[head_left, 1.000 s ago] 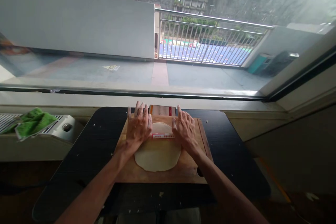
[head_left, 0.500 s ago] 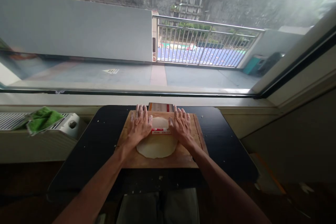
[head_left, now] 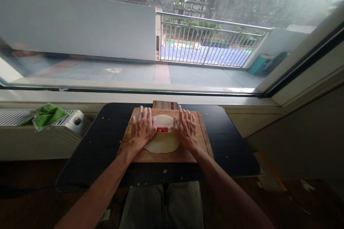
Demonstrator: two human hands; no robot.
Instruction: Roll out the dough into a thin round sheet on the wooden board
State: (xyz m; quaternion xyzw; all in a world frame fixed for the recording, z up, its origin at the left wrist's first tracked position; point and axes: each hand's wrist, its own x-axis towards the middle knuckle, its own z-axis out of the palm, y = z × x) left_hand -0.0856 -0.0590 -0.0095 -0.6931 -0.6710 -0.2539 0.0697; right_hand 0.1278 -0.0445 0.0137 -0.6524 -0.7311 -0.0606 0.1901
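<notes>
A thin round sheet of dough (head_left: 161,145) lies flat on a wooden cutting board (head_left: 158,157). Across it sits a rolling pin (head_left: 162,129), its red and white label visible between my hands; the ends are covered by my palms. My left hand (head_left: 143,125) rests palm down over the pin's left end, fingers stretched forward and dusted with white flour. Over the right end lies my right hand (head_left: 186,125), also flat, with its fingers extended and slightly spread. Both thumbs point inward along the pin.
The board rests on a black table (head_left: 96,139) with small white crumbs. A flat box-like item (head_left: 165,105) lies behind the board. At left, a green cloth (head_left: 49,115) hangs on a white radiator (head_left: 40,141). A window with its sill (head_left: 129,98) stands beyond the table.
The rolling pin has turned, so a different, redder part of its label now faces up. Both hands stay flat on it. The whole view has shifted slightly.
</notes>
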